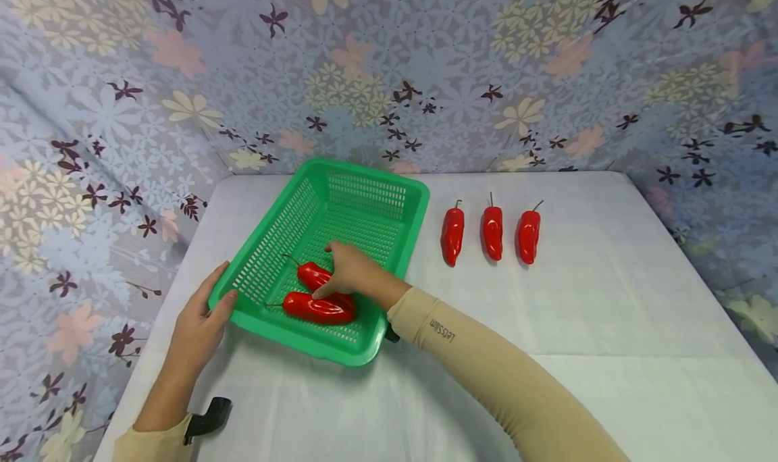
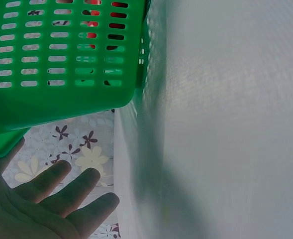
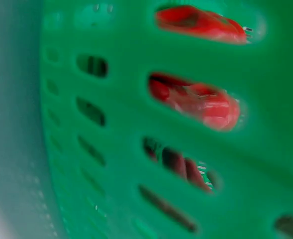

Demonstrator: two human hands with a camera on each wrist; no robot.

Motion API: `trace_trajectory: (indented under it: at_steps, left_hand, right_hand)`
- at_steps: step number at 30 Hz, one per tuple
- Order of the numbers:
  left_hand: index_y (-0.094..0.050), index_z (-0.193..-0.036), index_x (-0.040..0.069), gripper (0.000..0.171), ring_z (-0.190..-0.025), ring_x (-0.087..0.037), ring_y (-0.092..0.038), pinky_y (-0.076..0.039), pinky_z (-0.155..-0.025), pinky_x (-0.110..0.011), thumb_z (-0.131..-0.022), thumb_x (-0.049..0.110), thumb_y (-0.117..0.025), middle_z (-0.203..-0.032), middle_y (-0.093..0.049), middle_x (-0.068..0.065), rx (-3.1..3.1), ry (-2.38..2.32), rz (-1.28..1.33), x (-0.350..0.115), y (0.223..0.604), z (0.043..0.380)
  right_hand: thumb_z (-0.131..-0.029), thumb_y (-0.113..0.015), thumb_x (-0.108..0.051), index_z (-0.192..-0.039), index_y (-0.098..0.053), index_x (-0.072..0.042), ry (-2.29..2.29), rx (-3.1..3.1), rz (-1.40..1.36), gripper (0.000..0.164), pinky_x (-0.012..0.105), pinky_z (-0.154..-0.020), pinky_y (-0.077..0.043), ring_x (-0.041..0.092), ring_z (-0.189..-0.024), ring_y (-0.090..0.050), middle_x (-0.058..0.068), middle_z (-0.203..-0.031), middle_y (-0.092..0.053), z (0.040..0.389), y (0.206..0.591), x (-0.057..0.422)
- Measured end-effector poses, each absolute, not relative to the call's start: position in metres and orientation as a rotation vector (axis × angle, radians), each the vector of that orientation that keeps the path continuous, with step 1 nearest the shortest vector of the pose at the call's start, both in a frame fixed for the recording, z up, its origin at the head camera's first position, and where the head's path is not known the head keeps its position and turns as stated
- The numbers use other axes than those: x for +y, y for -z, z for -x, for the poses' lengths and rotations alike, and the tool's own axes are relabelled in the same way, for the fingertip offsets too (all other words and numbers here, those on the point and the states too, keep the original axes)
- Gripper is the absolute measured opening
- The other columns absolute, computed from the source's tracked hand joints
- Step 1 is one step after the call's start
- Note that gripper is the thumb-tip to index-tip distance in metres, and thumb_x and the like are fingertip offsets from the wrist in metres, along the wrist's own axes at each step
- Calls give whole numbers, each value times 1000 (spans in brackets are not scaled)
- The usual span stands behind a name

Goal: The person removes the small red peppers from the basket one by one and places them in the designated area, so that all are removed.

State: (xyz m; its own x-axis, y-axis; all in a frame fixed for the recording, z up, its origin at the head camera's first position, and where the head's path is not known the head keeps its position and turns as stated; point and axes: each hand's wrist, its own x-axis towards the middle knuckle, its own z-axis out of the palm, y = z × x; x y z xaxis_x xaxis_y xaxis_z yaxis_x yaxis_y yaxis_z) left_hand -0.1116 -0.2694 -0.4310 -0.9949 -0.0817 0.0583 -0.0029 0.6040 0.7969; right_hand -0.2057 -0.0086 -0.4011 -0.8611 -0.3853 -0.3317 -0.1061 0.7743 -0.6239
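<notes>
A green plastic basket [image 1: 322, 350] with slotted walls stands at an angle on the table. My left hand [image 1: 203, 320] holds its near left corner, thumb over the rim; in the left wrist view, several fingers [image 2: 69, 201] of that hand stretch out below the rim. Inside the basket, my right hand [image 1: 352, 269] is over the red peppers, thumb and index finger spread apart. The thumb overlaps the front red pepper [image 1: 316, 309]; the pepper behind it [image 1: 313, 273] is partly covered by the hand. Through the slots, the right wrist view shows red pepper skin [image 3: 201, 104] and fingertips.
Three more red peppers lie in a row right of the basket: a left one [image 1: 452, 236], a middle one [image 1: 492, 232] and a right one [image 1: 529, 236], stems pointing away. White cloth covers the table [image 1: 608, 279]. Floral fabric [image 1: 462, 77] hangs behind and at the sides.
</notes>
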Motion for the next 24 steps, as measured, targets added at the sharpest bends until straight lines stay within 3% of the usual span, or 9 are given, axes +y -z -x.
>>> trace_trajectory:
  at_steps: [17, 24]
  left_hand:
    - [-33, -159, 18, 58, -138, -44, -36, -29, -105, -68, -106, 33, -51, -155, -39, -21, -2687, 1373, -44, -269, 435, 112]
    - [-35, -159, 17, 58, -139, -42, -35, -29, -107, -65, -105, 32, -51, -155, -39, -21, -2689, 1369, -33, -269, 434, 112]
  right_hand:
    - [-88, -80, -31, -149, -45, -12, 773, 2493, 361, 72, 37, -98, -47, 22, -118, -56, 9, -137, -57, 208, 405, -11]
    - [-87, -81, -22, -149, -46, -19, 1131, 2440, 388, 71, 30, -71, -55, 17, -89, -64, 8, -110, -66, 209, 401, -5]
